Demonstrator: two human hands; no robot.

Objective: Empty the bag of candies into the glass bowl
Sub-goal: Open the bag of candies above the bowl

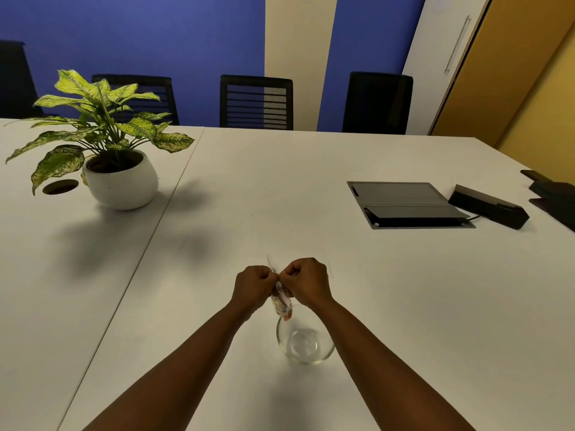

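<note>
White worktop [311, 181] fills the view, with a seam running up on the left of the hands; beyond it stand black chairs [256, 102] against a blue and cream wall. Both bare forearms reach forward from the near edge and converge, wrists bent slightly inward, so that the left hand [253, 286] and the right hand [308, 283] meet knuckle to knuckle above the worktop. Each hand is curled into a loose fist, fingers pinching the top of a small clear bag [280, 301] between them. The bag hangs down from the hands, candies showing as blurred colour inside, its lower end just above the far rim of the bowl [305, 345]. That glass bowl sits on the worktop just nearer than the hands, with nothing inside. Far left of the hands is a plant [102, 129] in a white pot; far right lie a grey flap panel [407, 205] and a black box [488, 206]
</note>
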